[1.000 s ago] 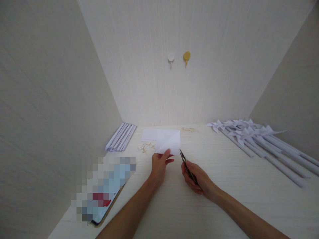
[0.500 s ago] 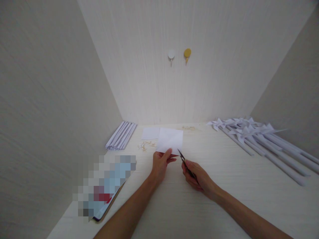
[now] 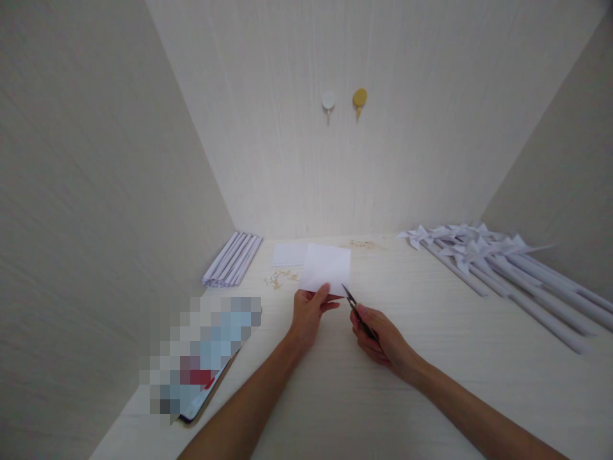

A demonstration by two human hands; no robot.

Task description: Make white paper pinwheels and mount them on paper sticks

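My left hand (image 3: 306,314) pinches the near edge of a white square of paper (image 3: 326,267) and holds it up over the pale table (image 3: 431,358). My right hand (image 3: 380,337) grips small dark scissors (image 3: 355,309), blades pointing up and left. The blade tips sit right at the paper's lower right corner.
Another white sheet (image 3: 288,253) lies flat behind the held paper. Rolled white paper sticks (image 3: 233,259) lie at the back left, small tan pins (image 3: 281,278) beside them. Several white paper pinwheels (image 3: 498,259) lie at the right. A blurred flat device (image 3: 204,354) rests at the near left. Two wall hooks (image 3: 343,101).
The paper has tilted slightly and its corner has come to the scissor tips. My right hand has shifted a little up and left toward it.
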